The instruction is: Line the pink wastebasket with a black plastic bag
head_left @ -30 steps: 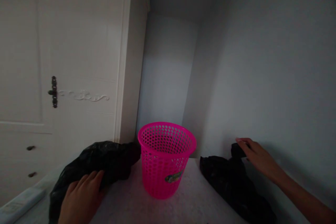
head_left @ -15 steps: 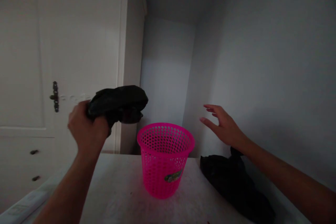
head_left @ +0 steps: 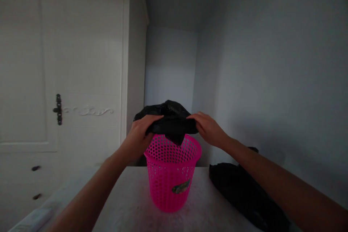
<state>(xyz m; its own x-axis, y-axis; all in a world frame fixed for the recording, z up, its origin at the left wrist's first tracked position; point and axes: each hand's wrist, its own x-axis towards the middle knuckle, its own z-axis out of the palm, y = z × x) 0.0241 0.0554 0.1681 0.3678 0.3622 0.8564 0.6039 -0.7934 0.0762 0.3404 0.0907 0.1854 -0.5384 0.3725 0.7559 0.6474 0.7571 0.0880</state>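
Observation:
A bright pink perforated plastic basket (head_left: 171,177) stands upright on a pale tabletop (head_left: 130,206). Just above its rim hangs a crumpled black plastic bag (head_left: 169,120), and both hands grip it. My left hand (head_left: 140,134) clutches the bag's left side. My right hand (head_left: 208,128) holds its right side. A corner of the bag dips toward the basket's opening.
A second black plastic bag (head_left: 244,192) lies on the table to the right of the basket, under my right forearm. A white cupboard door with a dark handle (head_left: 58,108) fills the left. Grey walls close in behind and on the right.
My left hand lifted the black bag off the table and carried it right, over the basket. My right hand left the other bag and took hold of this one.

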